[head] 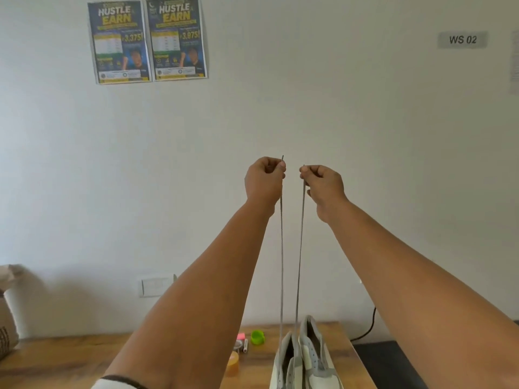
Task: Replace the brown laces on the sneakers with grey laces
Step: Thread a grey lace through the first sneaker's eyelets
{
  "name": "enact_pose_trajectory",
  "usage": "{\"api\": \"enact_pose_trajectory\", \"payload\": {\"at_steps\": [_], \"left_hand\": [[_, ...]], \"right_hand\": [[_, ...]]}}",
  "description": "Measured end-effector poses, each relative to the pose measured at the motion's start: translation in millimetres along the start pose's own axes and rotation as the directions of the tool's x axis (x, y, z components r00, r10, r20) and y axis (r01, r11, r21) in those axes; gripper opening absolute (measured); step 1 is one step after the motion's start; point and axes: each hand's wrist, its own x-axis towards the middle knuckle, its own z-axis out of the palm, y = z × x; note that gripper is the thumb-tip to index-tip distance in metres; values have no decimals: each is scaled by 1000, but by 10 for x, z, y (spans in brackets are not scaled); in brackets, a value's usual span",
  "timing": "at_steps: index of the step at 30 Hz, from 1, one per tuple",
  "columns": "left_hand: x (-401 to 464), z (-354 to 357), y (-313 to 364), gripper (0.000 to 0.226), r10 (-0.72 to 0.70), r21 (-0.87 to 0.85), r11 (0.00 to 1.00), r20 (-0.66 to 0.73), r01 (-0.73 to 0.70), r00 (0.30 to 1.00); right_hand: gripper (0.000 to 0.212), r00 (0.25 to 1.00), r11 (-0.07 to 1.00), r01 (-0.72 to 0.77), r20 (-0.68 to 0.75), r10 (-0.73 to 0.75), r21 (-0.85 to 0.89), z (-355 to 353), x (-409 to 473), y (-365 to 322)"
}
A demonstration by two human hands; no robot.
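1. Grey lace [281, 248] ends are pinched one in each hand: the left hand [264, 179] nips its end between thumb and curled forefinger, with the aglet poking up above the knuckles, and the right hand [323, 182] pinches the other end the same way, the rest of its fingers curled in.

2. Both hands are raised high on outstretched arms, near each other but apart, so the two strands run down almost parallel and taut.

3. The strands drop to the left sneaker [286, 360], which stands on the wooden table [84, 357]; they seem to enter its lowest eyelets, though the exact holes are cut off at the bottom edge. The right sneaker [317, 352] stands touching it on the right. I see no brown lace in either shoe.

4. Judged from this, the step is evening the two ends before threading upward.

5. Risks: a hard upward pull could lift or tip the light shoe, knocking its neighbour. If one pinch slips, that end drops and the lengths go uneven, so the lacing would finish lopsided. Unequal pull could drag the lace through the eyelets.

6. Nearby on the table are a green cap [257, 337], a pink eraser-like block [241, 336] and a tape roll [232, 363].
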Motion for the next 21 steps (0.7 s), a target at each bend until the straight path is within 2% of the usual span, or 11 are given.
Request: {"api": "enact_pose_trajectory", "payload": {"at_steps": [3, 9, 12, 15, 17, 19, 21], "left_hand": [[-78, -30, -75, 9, -6, 67, 998, 28, 4, 1000], [-493, -160, -602, 9, -160, 51, 986, -19, 161, 987], [-887, -214, -1239, 10, -250, 123, 962, 23, 245, 968], [-1346, -234, -2027, 15, -421, 241, 890, 106, 388, 901], [-1646, -256, -2466, 15, -534, 307, 821, 117, 481, 837], [-1932, -290, -2778, 10, -624, 317, 758, 99, 570, 775], [-2226, -301, -3097, 11, -731, 277, 662, 32, 697, 682]], "right_hand": [[11, 1000, 999, -23, 5, 23, -31, -53, -49, 86], [20, 959, 959, -272, -54, 277, 84, -252, -376, 715], [21, 930, 930, -366, -45, 365, -28, -342, -612, 1273], [19, 875, 858, -477, -14, 484, -191, -432, -908, 1931], [26, 838, 772, -509, -13, 546, -379, -503, -1186, 2407], [32, 794, 660, -523, -27, 607, -539, -577, -1514, 2870], [34, 742, 557, -534, -37, 669, -636, -653, -1840, 3283]]}}
